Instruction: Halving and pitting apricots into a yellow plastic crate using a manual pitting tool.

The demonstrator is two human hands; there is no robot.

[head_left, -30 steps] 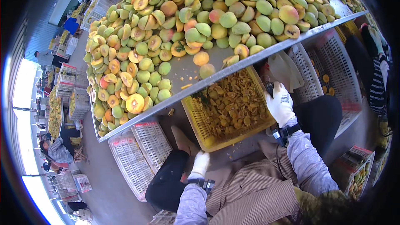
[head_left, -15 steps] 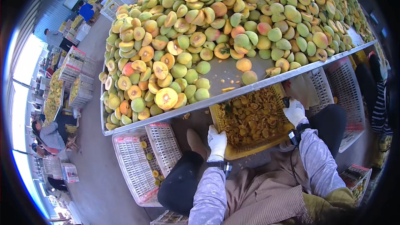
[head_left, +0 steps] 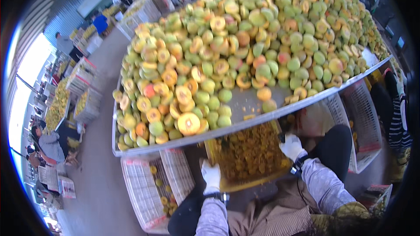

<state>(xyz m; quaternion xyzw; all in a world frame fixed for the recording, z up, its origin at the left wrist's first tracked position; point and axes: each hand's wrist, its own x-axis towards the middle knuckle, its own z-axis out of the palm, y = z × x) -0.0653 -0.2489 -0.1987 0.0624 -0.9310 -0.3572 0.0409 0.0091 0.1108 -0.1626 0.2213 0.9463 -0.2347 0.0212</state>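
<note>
My left hand [head_left: 211, 175], in a white glove, is closed at the left rim of a yellow plastic basket [head_left: 253, 183]. The basket sits low in front of me, its far part under the table's edge, with many brownish-yellow fruit scraps [head_left: 249, 150] inside. My right hand [head_left: 292, 147], also gloved, is closed at the basket's right rim. A small dark object [head_left: 281, 138] sticks out from its fingers; its kind is unclear. Above lies a big heap of halved and whole green-orange peaches [head_left: 245, 43] on a metal-edged table [head_left: 280, 112].
White slatted crates stand left [head_left: 140, 201] and right [head_left: 363, 126] of my knees, a few fruit pieces in the left one. A clear plastic bag [head_left: 315, 120] hangs by the right crate. Other people [head_left: 50, 144] and stacked crates [head_left: 81, 76] are farther left; a striped sleeve [head_left: 396, 118] shows at right.
The basket has shifted left relative to the table, with both hands at its rims. My view has tilted, so the table sits lower in it, and the picture is blurrier.
</note>
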